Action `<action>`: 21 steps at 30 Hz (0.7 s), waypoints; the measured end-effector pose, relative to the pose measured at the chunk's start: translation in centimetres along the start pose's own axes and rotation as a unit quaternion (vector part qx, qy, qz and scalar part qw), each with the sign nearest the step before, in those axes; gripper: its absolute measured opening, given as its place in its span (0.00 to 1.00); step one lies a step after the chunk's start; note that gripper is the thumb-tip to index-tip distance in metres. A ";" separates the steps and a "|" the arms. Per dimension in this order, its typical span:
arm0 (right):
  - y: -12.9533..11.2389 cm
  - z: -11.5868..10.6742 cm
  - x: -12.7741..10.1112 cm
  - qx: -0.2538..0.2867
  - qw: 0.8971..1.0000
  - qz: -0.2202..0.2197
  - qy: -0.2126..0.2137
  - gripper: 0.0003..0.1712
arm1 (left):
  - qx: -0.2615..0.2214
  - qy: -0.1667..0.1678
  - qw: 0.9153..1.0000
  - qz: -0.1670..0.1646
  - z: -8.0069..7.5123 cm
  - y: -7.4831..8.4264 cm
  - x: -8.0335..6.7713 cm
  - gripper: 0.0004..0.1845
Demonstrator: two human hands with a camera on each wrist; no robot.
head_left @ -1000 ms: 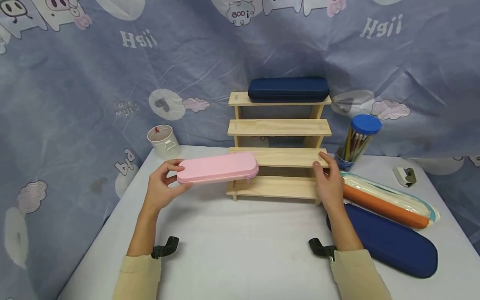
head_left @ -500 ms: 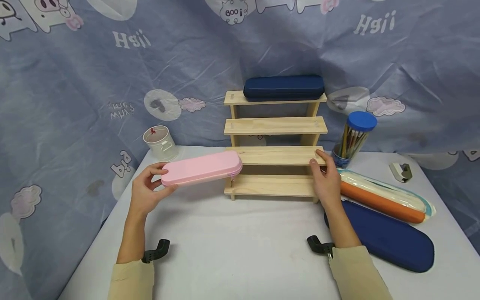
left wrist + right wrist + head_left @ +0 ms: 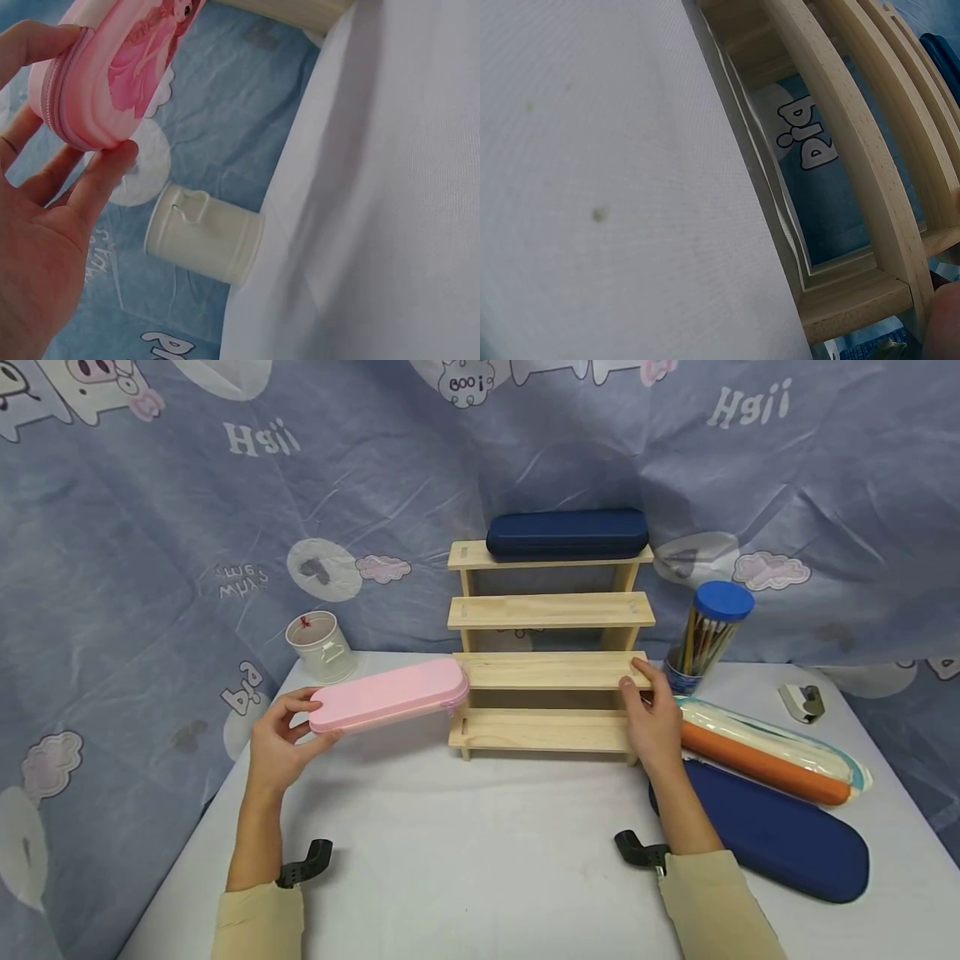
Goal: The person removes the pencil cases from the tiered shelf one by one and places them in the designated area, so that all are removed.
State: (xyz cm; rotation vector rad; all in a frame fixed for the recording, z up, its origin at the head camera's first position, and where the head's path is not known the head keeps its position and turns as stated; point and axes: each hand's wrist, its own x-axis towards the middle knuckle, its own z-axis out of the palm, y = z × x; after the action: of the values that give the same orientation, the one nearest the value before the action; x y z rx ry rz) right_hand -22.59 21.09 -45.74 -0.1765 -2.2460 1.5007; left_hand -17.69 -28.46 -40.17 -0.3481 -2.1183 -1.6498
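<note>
Nearest the camera, both forearms in cream sleeves reach out over the white table (image 3: 480, 860). The left hand (image 3: 279, 745) holds the pink pencil case (image 3: 387, 694) by its left end, thumb under and fingers curled over the top edge; the left wrist view confirms a pinch round the zipped end, fingers (image 3: 105, 169) only partly bent. The case hangs in the air, level, just left of the wooden stepped rack (image 3: 551, 639), its far end close to the second step but, as far as I can tell, not resting on it.

Over on the other side, the right hand (image 3: 652, 718) steadies the rack at its right edge, fingers loosely bent against the end of the second step and the upright below. The right wrist view shows mostly wood and hardly any of the hand.

By my reading, the shelving is barely begun. One dark blue case (image 3: 567, 533) already lies on the top step at the back; the three lower steps are bare. The pink case is not yet placed, and beside the right arm a large navy pouch (image 3: 780, 839) and an orange-and-cream pouch (image 3: 765, 756) wait on the table.
</note>
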 end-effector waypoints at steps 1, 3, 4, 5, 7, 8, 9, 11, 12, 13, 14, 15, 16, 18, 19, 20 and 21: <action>0.0 0.0 0.0 0.001 1.000 -0.001 -0.001 0.28 | -0.003 0.003 1.000 0.001 -0.2 -0.4 0.0 0.23; 0.1 0.1 0.1 0.003 1.000 -0.002 -0.003 0.28 | -0.012 0.008 1.000 0.003 -0.5 -1.1 0.0 0.23; 0.2 0.1 0.1 0.003 1.000 -0.004 -0.004 0.28 | -0.016 0.011 1.000 0.005 -0.6 -1.5 0.0 0.24; 0.2 0.0 0.1 0.004 1.000 -0.004 -0.004 0.28 | -0.019 0.012 1.000 0.008 -0.7 -1.8 0.0 0.24; 0.2 0.0 0.1 0.004 1.000 -0.005 -0.003 0.28 | -0.020 0.016 1.000 0.012 -0.9 -2.4 0.1 0.24; 0.3 0.0 0.1 0.001 1.000 -0.003 -0.003 0.29 | -0.019 0.018 1.000 0.014 -1.0 -2.6 0.1 0.24; 0.3 -0.1 0.0 0.000 1.000 -0.002 -0.002 0.29 | -0.016 0.020 1.000 0.015 -1.1 -2.8 0.1 0.24; 0.4 -0.2 0.0 -0.002 1.000 0.000 -0.001 0.29 | -0.009 0.025 1.000 0.016 -1.3 -3.1 0.1 0.23; 0.4 -0.2 0.0 -0.002 1.000 0.001 -0.002 0.29 | -0.007 0.029 0.999 0.014 -1.4 -3.2 0.1 0.23; 0.4 -0.2 0.0 -0.003 1.000 0.001 -0.002 0.29 | -0.004 0.033 0.999 0.012 -1.5 -3.3 0.1 0.23; 0.4 -0.2 0.0 -0.004 1.000 0.001 -0.001 0.29 | -0.002 0.037 0.999 0.008 -1.6 -3.4 0.1 0.23; 0.4 -0.2 0.0 -0.003 1.000 0.000 0.000 0.29 | 0.000 0.040 0.999 0.005 -1.7 -3.5 0.0 0.22; 0.4 -0.2 0.1 -0.003 1.000 -0.001 0.000 0.29 | 0.002 0.044 0.999 0.001 -1.8 -3.6 0.0 0.22; 0.4 -0.1 0.1 -0.001 1.000 -0.003 0.000 0.29 | 0.008 0.050 0.999 -0.007 -1.8 -3.7 -0.1 0.22; 0.4 -0.1 0.1 0.000 1.000 -0.003 -0.001 0.29 | 0.012 0.054 0.998 -0.012 -1.9 -3.8 -0.1 0.22; 0.3 -0.1 0.1 0.001 1.000 -0.004 -0.001 0.29 | 0.013 0.056 0.998 -0.016 -1.9 -3.8 -0.1 0.22; 0.3 -0.1 0.1 0.002 1.000 -0.004 -0.002 0.29 | 0.016 0.057 0.998 -0.021 -1.8 -3.9 -0.2 0.22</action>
State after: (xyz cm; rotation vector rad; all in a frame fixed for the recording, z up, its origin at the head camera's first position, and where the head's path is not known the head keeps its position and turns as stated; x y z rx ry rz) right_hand -22.68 21.36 -45.98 -0.1634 -2.2431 1.5026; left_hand -18.94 -31.23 -43.21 -0.1961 -2.0768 -1.6174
